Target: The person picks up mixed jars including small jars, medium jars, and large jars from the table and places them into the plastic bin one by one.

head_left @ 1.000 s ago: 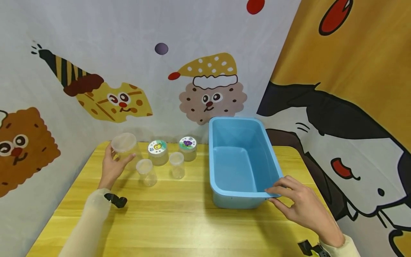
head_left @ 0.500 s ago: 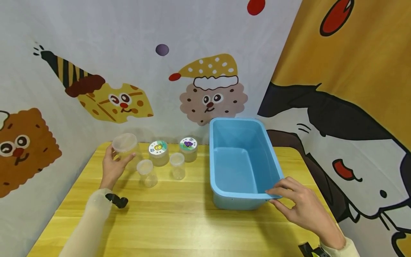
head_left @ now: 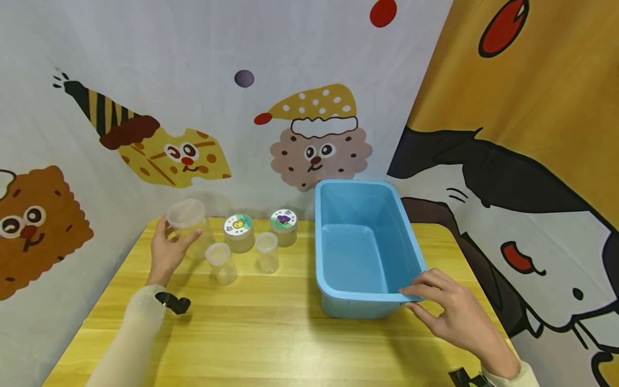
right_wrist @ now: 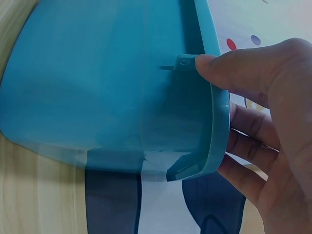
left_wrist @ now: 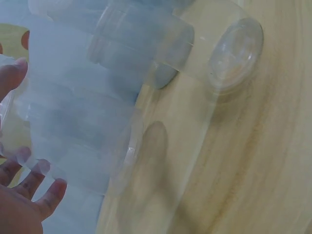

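A large clear plastic container [head_left: 186, 214] with a frosted round top stands at the table's back left. My left hand [head_left: 166, 255] grips it from the left, thumb on the near side and fingers around the far side. The left wrist view shows its see-through wall [left_wrist: 78, 136] between thumb and fingers; whether its base touches the table I cannot tell. My right hand [head_left: 450, 312] pinches the near right corner of a light blue plastic bin [head_left: 362, 298]. In the right wrist view, the thumb lies under the bin's rim [right_wrist: 220, 131] and the fingers over it.
Two small clear cups [head_left: 221, 263] [head_left: 267, 252] stand right of the large container. Behind them are two jars with printed lids, one yellow-green [head_left: 238, 226] and one purple-flowered [head_left: 283, 219]. A cartoon-printed cloth [head_left: 309, 43] rises behind the wooden table [head_left: 242, 344].
My left hand and the large container have shifted very slightly left. The right hand keeps its pinch on the bin's corner, and the bin stays in place.
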The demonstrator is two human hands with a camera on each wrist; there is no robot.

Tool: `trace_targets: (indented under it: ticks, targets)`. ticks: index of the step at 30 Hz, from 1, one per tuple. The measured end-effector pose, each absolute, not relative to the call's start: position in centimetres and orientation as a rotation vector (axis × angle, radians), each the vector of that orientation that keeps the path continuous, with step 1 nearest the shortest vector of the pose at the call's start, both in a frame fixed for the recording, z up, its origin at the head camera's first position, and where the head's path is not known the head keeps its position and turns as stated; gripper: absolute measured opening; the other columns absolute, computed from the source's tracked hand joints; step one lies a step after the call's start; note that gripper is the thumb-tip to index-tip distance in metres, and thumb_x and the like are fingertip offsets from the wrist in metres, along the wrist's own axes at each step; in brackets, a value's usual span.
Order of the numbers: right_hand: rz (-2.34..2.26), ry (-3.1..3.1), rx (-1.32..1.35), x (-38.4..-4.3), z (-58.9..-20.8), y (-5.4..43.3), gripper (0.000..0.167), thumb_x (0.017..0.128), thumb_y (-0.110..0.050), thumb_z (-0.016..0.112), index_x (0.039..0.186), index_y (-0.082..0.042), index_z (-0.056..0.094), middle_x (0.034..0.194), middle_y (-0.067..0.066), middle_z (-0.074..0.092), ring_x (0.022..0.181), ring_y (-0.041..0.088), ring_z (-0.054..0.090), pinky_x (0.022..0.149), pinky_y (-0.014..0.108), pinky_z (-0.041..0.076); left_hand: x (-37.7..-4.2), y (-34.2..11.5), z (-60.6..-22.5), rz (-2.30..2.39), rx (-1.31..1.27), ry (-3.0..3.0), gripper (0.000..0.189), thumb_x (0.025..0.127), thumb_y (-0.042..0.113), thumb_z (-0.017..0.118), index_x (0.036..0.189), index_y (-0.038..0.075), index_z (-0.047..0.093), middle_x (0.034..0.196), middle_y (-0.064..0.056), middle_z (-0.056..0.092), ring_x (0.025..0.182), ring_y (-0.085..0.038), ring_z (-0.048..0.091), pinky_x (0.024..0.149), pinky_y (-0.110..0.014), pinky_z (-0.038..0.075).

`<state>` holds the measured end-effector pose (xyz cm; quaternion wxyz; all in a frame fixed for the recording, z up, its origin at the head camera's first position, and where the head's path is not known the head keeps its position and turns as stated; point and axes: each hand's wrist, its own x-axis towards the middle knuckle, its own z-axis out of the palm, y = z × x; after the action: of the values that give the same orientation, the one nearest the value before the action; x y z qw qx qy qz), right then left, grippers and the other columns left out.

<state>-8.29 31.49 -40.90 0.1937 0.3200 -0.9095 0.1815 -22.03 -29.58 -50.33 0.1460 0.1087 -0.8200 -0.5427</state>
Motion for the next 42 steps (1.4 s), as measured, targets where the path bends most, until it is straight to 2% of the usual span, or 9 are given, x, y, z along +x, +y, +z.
trace_targets:
  ticks: [11,19,33,38,42]
  targets:
    - [0.519,-2.555,0.890,-8.3,-41.0,31.6,0.042,0.071,-0.017,0.092,0.107,-0.033,0.077,0.105,-0.019,0.065,0.097,-0.001,0.056,0.078,0.012,0.047,-22.0,-29.2,-48.8,-1.506,0.249,-2.362,0.090,0.088,0.038,0.081,0.161,0.029,0.029,0.158,-0.010,0.040,0.143,-0.033,0.041,0.114,-0.056,0.039]
    - [0.533,-2.570,0.886,-8.2,-40.9,31.4,0.043,0.071,-0.016,0.092,0.107,-0.034,0.077,0.105,-0.019,0.065,0.098,-0.001,0.056,0.081,0.011,0.047,-22.0,-28.9,-47.4,-1.452,0.240,-2.389,0.091,0.086,0.045,0.082,0.159,0.037,0.029,0.157,-0.007,0.042,0.141,-0.030,0.042,0.113,-0.055,0.039]
    - [0.527,-2.565,0.876,-8.3,-40.8,31.6,0.043,0.071,-0.017,0.093,0.107,-0.034,0.078,0.105,-0.019,0.065,0.098,-0.001,0.055,0.080,0.012,0.047,-22.6,-27.6,-44.4,-1.384,0.072,-2.410,0.092,0.084,0.044,0.084,0.158,0.044,0.029,0.155,-0.005,0.045,0.139,-0.027,0.044,0.110,-0.053,0.041]
    - [0.524,-2.561,0.881,-8.4,-40.8,31.6,0.042,0.071,-0.017,0.092,0.107,-0.034,0.078,0.105,-0.019,0.065,0.098,-0.001,0.056,0.080,0.012,0.047,-22.6,-27.1,-43.3,-1.341,0.033,-2.420,0.091,0.084,0.044,0.085,0.157,0.044,0.031,0.152,-0.004,0.047,0.136,-0.025,0.045,0.106,-0.045,0.042]
    - [0.524,-2.547,0.887,-8.3,-40.9,31.6,0.042,0.071,-0.017,0.092,0.107,-0.034,0.078,0.104,-0.019,0.065,0.097,-0.001,0.055,0.079,0.011,0.047,-22.7,-26.6,-42.7,-1.336,-0.019,-2.406,0.090,0.083,0.041,0.086,0.156,0.045,0.032,0.151,-0.003,0.049,0.135,-0.023,0.046,0.106,-0.049,0.042]
